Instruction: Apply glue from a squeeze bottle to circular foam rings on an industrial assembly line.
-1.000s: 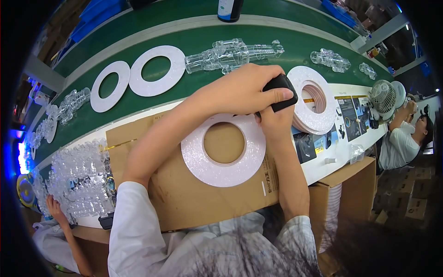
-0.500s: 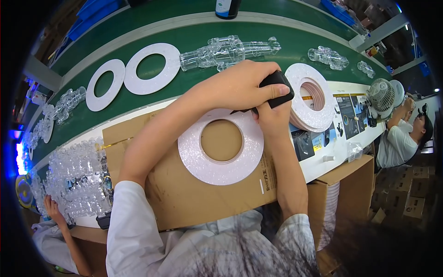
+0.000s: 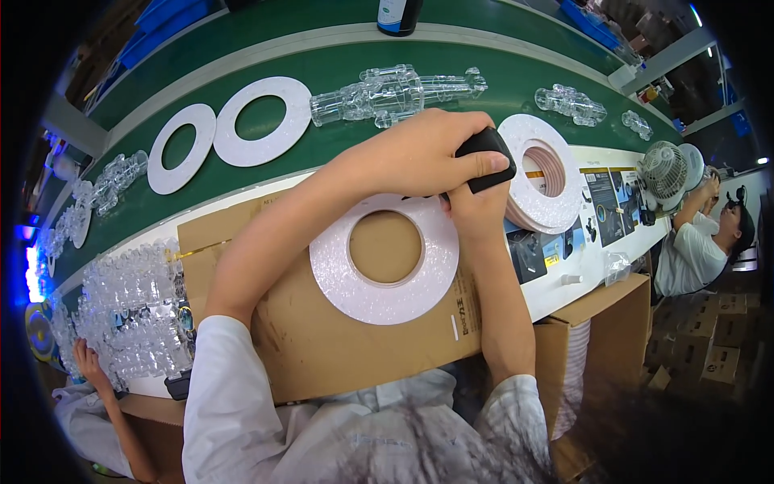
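Note:
My left arm reaches across to the right, and my left hand point(image 3: 439, 153) is closed over a black, rounded box-shaped object point(image 3: 492, 157) whose kind I cannot make out. Just below it, my right hand point(image 3: 477, 206) is against the underside of that object; most of its fingers are hidden. A thin dark piece sticks out to the left near my right hand. Beneath my hands a white, speckled flat ring point(image 3: 339, 278) lies on a brown cardboard sheet point(image 3: 306, 355). A stack of similar rings point(image 3: 516, 181) stands right beside my hands.
Clear plastic parts point(image 3: 379, 97) and two white rings point(image 3: 234, 145) lie on the green conveyor belt point(image 3: 339, 141). Many clear parts point(image 3: 129, 282) crowd the left, near another person's hand point(image 3: 91, 367). At right are a fan point(image 3: 665, 173), a cardboard box point(image 3: 609, 315) and a seated person point(image 3: 697, 250).
Both hands stay nearly still around the black object. The whole view has shifted very slightly.

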The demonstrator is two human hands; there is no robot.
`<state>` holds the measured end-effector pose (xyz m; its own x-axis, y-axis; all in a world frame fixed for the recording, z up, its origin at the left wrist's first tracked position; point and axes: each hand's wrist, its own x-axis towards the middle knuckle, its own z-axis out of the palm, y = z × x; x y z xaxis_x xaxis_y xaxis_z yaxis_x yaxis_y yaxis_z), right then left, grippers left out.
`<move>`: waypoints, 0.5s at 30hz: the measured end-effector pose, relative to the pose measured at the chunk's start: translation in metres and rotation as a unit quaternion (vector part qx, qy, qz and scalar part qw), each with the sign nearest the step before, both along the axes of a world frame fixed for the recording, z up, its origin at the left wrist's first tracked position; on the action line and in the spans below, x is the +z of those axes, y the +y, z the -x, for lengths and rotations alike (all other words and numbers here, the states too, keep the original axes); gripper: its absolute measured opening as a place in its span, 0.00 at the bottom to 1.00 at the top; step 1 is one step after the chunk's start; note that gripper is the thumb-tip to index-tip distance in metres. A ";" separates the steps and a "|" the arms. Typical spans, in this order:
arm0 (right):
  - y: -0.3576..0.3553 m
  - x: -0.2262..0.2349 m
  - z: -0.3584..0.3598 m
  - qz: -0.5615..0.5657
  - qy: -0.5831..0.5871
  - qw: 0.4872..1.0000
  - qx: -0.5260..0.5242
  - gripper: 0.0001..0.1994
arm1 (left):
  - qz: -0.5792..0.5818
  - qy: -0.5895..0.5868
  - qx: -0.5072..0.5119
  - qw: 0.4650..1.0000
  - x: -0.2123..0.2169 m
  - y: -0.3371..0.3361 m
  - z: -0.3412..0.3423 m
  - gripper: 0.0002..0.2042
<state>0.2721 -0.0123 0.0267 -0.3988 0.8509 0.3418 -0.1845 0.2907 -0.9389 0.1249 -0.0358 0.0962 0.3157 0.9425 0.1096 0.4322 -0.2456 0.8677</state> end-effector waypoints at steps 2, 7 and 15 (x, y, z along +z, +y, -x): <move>0.001 -0.001 0.002 -0.010 0.015 1.000 -0.007 0.08 | -0.032 -0.016 -0.006 0.999 -0.006 0.004 0.000 0.16; -0.003 -0.003 -0.001 0.073 0.017 0.997 -0.035 0.08 | -0.110 -0.045 -0.033 0.992 -0.010 0.003 0.003 0.17; 0.006 -0.007 0.000 -0.006 0.067 0.998 0.002 0.08 | -0.053 -0.073 -0.044 0.995 -0.008 0.006 0.003 0.13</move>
